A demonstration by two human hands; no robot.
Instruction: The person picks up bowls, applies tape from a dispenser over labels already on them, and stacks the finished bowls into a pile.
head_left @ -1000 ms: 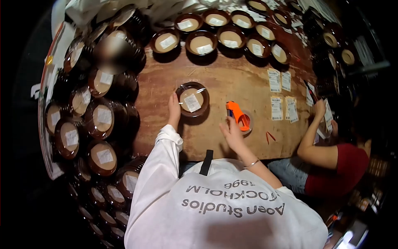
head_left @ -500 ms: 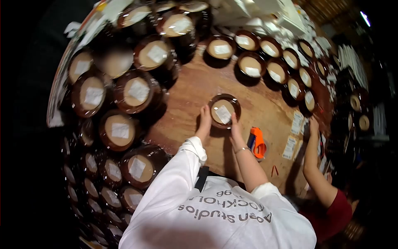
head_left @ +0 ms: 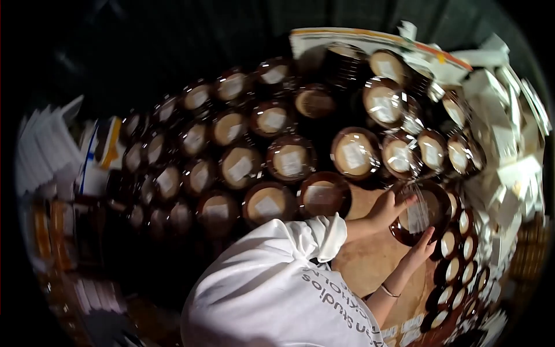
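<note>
A dark brown glazed bowl (head_left: 442, 203) with a tan centre is held between my two hands, tilted and smeared by motion. A white label (head_left: 417, 217) shows on it. My left hand (head_left: 386, 209) grips its left rim, with fingers reaching toward the label. Lower down, my right hand (head_left: 419, 253), with a bracelet at the wrist, holds the near edge. The held bowl hides part of the rows behind it. Close to my left forearm stands another labelled brown bowl (head_left: 324, 199).
Stacks of similar labelled bowls (head_left: 289, 161) fill the left and back. More bowls (head_left: 452, 270) line the right side of the wooden table (head_left: 364, 260). White packaging (head_left: 500, 168) is piled at the far right; a cardboard box edge (head_left: 370, 36) stands behind.
My view has swung left toward the stacks. Both hands have carried the bowl from mid-table toward the back stacks. The orange tape dispenser and the other person's arm are out of view.
</note>
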